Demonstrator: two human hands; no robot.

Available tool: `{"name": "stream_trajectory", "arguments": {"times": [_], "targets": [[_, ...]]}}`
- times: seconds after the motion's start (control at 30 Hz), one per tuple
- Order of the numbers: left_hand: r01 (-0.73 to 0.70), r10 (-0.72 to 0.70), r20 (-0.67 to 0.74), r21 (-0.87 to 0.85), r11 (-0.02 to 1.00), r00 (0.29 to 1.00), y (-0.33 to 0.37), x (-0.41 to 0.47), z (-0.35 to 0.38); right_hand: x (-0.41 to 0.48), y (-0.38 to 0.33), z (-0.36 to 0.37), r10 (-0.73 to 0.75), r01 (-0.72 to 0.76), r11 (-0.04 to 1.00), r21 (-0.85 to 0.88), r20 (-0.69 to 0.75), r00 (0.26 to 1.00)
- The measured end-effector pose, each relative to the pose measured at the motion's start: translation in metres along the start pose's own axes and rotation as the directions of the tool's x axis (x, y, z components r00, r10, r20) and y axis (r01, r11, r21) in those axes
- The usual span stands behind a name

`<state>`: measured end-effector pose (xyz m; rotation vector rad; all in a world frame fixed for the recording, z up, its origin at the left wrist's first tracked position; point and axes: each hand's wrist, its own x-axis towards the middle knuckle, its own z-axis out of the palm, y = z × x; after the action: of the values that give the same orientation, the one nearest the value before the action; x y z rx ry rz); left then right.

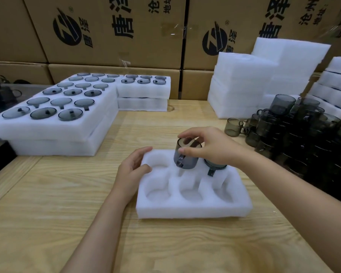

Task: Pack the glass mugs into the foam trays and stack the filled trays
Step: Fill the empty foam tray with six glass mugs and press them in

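A white foam tray (193,208) with six round pockets lies in front of me on the wooden table. My right hand (209,144) pinches a smoky glass mug (187,157) by its rim, holding it above the back middle pocket, handle toward me. Another mug (215,166) sits in the back right pocket, partly hidden by my right hand. The other pockets are empty. My left hand (133,170) rests on the tray's left back corner, thumb on the foam top.
Filled foam trays (55,123) are stacked at the left, more (144,89) behind them. Blank foam stacks (244,83) stand at back right. A heap of loose dark mugs (295,131) crowds the right edge. Cardboard cartons (114,32) wall the back.
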<state>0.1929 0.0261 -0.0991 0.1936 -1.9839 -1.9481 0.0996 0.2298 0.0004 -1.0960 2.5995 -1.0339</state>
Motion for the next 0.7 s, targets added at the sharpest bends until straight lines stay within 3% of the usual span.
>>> {"name": "stream_trajectory", "arguments": {"times": [0.23, 0.4, 0.57, 0.7], "targets": [[-0.003, 0.003, 0.003, 0.002, 1.0, 1.0, 0.002, -0.001, 0.001, -0.003, 0.008, 0.004, 0.019, -0.021, 0.997, -0.072, -0.03, 0.999], [-0.005, 0.004, 0.012, 0.029, 1.0, 1.0, 0.003, -0.002, 0.001, -0.001, 0.003, 0.011, -0.002, 0.012, 0.973, -0.232, 0.043, 0.999], [-0.007, 0.007, 0.005, 0.037, 0.999, 1.0, 0.003, -0.003, 0.002, -0.008, 0.01, 0.019, -0.014, 0.023, 0.976, -0.217, 0.039, 0.999], [-0.009, 0.009, 0.0, 0.057, 0.998, 1.0, 0.003, -0.003, 0.003, -0.014, 0.018, 0.028, -0.007, 0.031, 0.953, -0.302, 0.081, 0.997]]}}
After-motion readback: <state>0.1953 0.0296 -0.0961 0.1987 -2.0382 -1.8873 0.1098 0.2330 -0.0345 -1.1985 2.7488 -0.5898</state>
